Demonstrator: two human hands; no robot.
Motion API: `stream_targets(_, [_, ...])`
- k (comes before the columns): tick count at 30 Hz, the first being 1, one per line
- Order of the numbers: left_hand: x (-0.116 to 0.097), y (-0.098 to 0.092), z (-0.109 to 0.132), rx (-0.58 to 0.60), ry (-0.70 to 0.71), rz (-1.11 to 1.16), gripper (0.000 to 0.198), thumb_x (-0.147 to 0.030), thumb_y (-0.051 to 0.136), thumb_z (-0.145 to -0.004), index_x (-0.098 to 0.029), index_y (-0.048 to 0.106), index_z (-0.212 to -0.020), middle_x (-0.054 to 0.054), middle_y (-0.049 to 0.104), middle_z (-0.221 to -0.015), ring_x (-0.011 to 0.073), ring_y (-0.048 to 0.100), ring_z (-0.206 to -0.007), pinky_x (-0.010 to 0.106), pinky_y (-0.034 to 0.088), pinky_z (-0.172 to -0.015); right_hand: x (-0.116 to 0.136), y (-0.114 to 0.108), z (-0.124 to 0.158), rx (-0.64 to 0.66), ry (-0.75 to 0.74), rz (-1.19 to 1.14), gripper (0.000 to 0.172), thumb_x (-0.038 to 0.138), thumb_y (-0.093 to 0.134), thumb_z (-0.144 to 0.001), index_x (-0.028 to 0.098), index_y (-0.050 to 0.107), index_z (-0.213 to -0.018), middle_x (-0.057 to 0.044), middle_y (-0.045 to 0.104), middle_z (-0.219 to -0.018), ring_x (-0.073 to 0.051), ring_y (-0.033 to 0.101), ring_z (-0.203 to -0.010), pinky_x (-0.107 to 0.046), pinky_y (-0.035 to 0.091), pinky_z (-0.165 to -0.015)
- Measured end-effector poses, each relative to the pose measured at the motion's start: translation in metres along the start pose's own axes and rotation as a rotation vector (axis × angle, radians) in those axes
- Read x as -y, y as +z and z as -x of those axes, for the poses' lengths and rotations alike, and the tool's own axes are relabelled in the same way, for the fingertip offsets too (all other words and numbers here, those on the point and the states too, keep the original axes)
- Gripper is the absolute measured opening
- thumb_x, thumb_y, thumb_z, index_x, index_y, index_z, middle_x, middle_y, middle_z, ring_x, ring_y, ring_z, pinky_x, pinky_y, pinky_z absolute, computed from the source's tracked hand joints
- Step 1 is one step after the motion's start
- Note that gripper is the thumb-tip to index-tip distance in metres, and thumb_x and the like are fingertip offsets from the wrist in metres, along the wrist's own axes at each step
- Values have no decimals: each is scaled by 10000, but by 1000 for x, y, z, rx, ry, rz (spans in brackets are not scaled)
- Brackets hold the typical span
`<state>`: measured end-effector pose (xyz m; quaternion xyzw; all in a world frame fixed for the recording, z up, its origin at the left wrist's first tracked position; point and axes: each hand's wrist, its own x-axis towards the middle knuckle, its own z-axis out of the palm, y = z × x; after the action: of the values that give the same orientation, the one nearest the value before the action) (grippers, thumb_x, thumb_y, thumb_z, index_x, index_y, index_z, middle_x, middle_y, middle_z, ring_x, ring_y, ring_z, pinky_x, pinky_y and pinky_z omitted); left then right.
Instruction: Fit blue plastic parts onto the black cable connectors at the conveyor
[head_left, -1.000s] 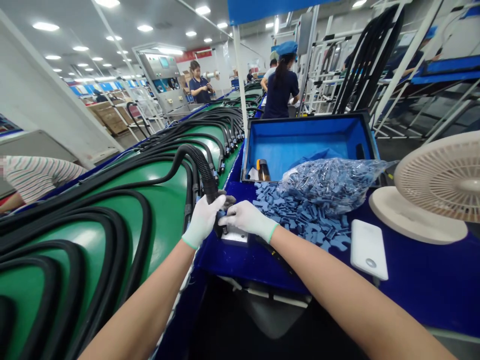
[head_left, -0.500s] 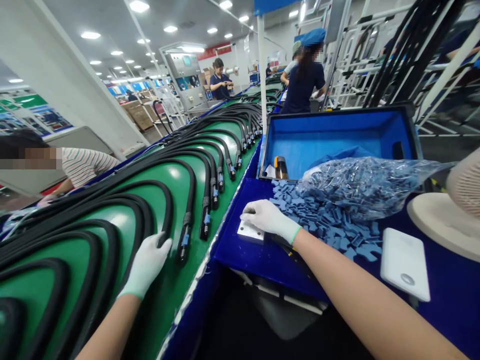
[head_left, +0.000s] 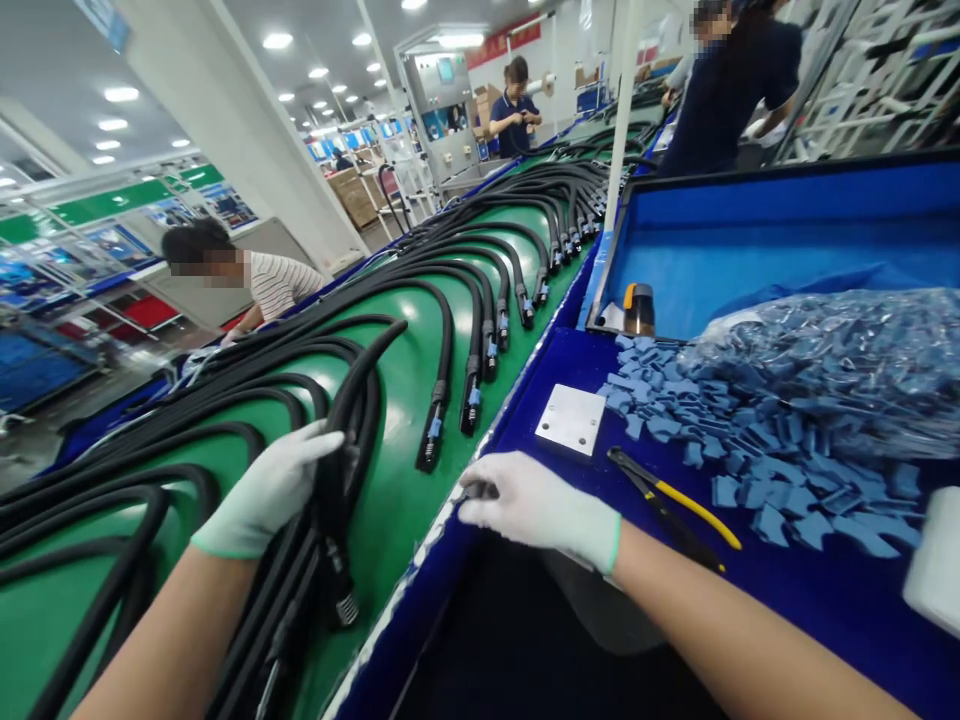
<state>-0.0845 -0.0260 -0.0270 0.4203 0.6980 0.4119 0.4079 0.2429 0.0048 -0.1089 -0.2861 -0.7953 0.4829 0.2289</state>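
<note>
Grip closed: left hand (head_left: 268, 490) wraps a black corrugated cable (head_left: 334, 510), long axis running near-left across the green belt (head_left: 390, 530); right hand (head_left: 536, 505), farther off by the blue worktop (head_left: 555, 370) edge, hold unclear.

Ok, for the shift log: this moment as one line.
Left white-gloved hand grips black rubber cable | right white-gloved hand pinches small dark part

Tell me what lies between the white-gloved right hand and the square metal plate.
Bare dark-blue bench separates the white-gloved right hand and square metal plate, in the head view.
</note>
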Motion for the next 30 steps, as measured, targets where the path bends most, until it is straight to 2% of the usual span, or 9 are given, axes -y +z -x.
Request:
stream_targets(5, [-36,43,-12,36,167,266,321,-344,742,-797,-184,670,-1065,51,719,-977,193,689,-880,323,610,-833,9,47,-3,33,41,-350,979,467,915,-622,195,511,-1472,-136,623,-1375,-295,628,-1195,-398,494,-1032])
stream_targets(8, [-36,69,-12,-45,301,265,292,-392,677,-861,-178,660,-1059,69,717,-1026,222,693,-983,375,593,-930,8,56,4,39,117,-609,851,301,880,-656,225,523,-1424,-33,700,-1054,-192,672,-865,-296,550,-765])
stream_targets(12, [-25,98,8,-173,529,-21,374,-348,747,-837,-218,663,-1178,77,693,-1209,301,598,-1240,463,450,-1126,-1,35,33,-43,191,-630,508,128,697,-705,196,638,-1205,54,587,-756,-101,534,-593,-213,415,-543])
stream_targets(15, [-9,121,32,124,1014,-612,336,-242,776,-827,-271,703,-1154,64,702,-1214,315,587,-1252,533,341,-1185,-5,2,64,8,221,-497,382,118,640,-706,190,662,-1080,61,568,-717,-99,513,-577,-209,384,-526])
stream_targets(18, [14,147,49,456,1247,-852,248,-149,652,-919,-265,708,-1131,53,736,-1068,232,682,-1018,439,488,-1029,1,-33,94,110,255,-340,254,173,685,-721,196,668,-973,59,600,-731,-112,545,-610,-216,408,-573])
stream_targets(21, [30,172,51,443,1104,-782,229,-185,567,-976,-246,693,-1157,51,738,-1044,189,704,-914,313,565,-844,8,-61,119,-5,356,-120,311,396,739,-805,215,670,-1049,17,684,-873,-160,613,-729,-248,444,-650])
stream_targets(25, [21,194,47,324,657,-646,254,-337,566,-978,-260,697,-1181,40,728,-1209,242,693,-1112,372,542,-1013,-9,-68,140,-415,595,586,304,395,710,-859,162,661,-1048,-120,673,-1014,-282,612,-946,-381,452,-831])
stream_targets(27, [6,201,47,328,450,-547,307,-375,573,-963,-257,688,-1222,43,718,-1257,262,681,-1158,385,526,-1048,-27,-62,144,-356,654,855,167,231,729,-791,141,654,-910,-155,643,-949,-318,594,-926,-409,437,-798])
stream_targets(30, [-14,209,46,371,259,-375,402,-387,611,-928,-235,658,-1297,60,711,-1289,278,683,-1160,381,534,-1027,-45,-55,142,-361,628,868,105,120,652,-744,166,590,-815,-121,610,-878,-270,578,-813,-354,405,-687])
